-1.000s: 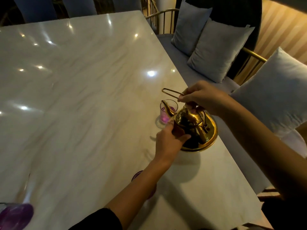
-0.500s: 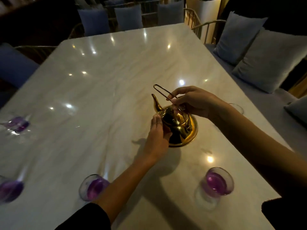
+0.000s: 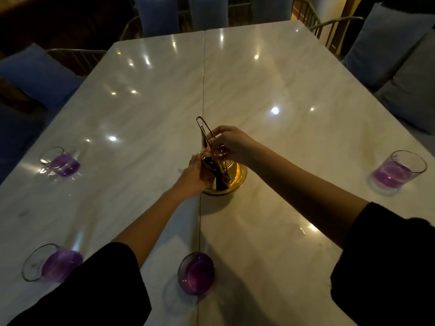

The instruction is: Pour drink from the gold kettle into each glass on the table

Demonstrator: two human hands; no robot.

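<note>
- At the middle of the table (image 3: 294, 95), on the seam between its two marble slabs, the kettle (image 3: 231, 178) stood upright on its base.
- Right hand (image 3: 231, 143) reached over the kettle from the right, fingers pinched closed on the thin wire handle (image 3: 203, 128), which stood raised above the lid.
- Left hand (image 3: 195, 176) lay cupped against the kettle's left flank, palm touching the body; grasp looked loose, steadying rather than clenched.
- Spout hidden behind the hands; direction could not be told.
- Four glasses in view, all holding purple drink, all well apart from the kettle:
- far-left glass (image 3: 60, 162) near the left edge;
- near-left glass (image 3: 50, 262) partly behind the left sleeve (image 3: 98, 290);
- near-centre glass (image 3: 196, 272) on the seam, between the forearms;
- right glass (image 3: 399, 171) near the right edge.
- Both sleeves black, pushed up the forearms.
- Blue cushioned chairs (image 3: 37, 74) ringed the far and left sides; grey cushions (image 3: 400, 67) lay to the right.
</note>
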